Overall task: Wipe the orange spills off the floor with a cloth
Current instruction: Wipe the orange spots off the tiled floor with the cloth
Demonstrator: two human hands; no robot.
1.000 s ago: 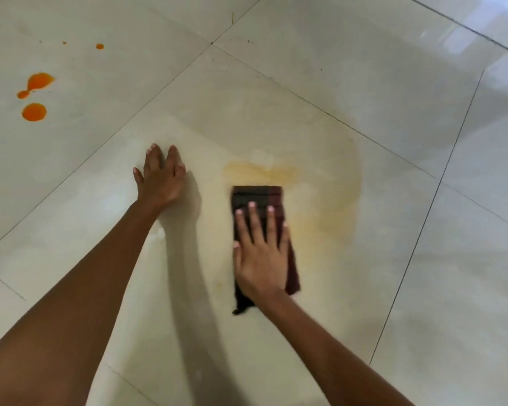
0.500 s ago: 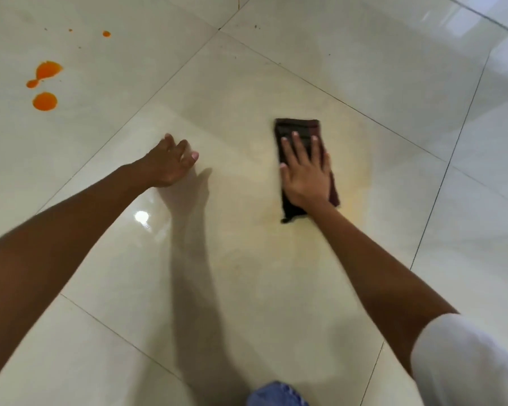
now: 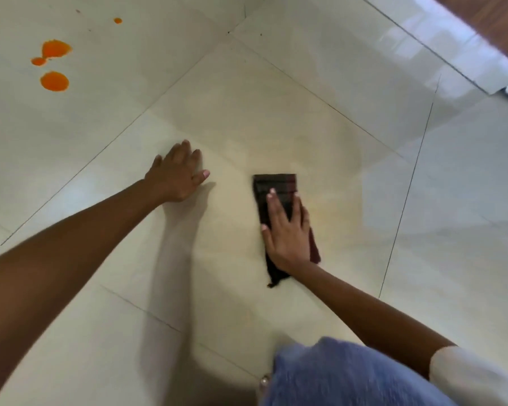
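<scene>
Glossy cream floor tiles (image 3: 276,112), crossed by thin dark grout lines (image 3: 406,197), mirrored pale light beside a brown wooden surface (image 3: 505,19).

Dark folded cloth (image 3: 276,186) flat on pale tiled floor (image 3: 276,98), orange spills (image 3: 54,81) well apart, upper left

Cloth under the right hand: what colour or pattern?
Dark maroon-brown cloth with faint checks, head view.

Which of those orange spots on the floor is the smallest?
The lone orange dot, farthest up and right, apart from the three bigger blobs.
</scene>
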